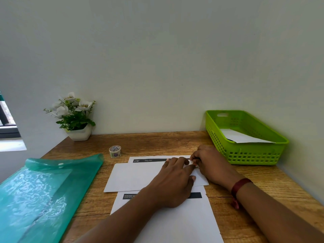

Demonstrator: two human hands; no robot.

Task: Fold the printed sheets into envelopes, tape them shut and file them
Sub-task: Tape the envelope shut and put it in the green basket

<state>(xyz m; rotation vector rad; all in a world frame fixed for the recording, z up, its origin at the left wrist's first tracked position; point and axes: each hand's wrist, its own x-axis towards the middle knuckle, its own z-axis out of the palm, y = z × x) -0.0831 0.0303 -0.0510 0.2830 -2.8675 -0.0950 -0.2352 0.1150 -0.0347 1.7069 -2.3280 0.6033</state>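
A folded white sheet (136, 176) lies across a printed sheet (175, 223) with black bars on the wooden desk (157, 142). My left hand (173, 183) presses flat on the folded sheet near its right end. My right hand (210, 163) has its fingers curled at the sheet's upper right corner and pinches a small piece of patterned tape (193, 163) there. A roll of patterned tape (115, 151) stands upright behind the sheets. A green translucent file folder (40, 195) lies open at the left.
A green plastic basket (249, 153) at the right back holds a white folded paper (243, 136). A white pot of artificial flowers (77, 118) stands in the back left corner against the wall. A window edge (7, 123) shows at far left.
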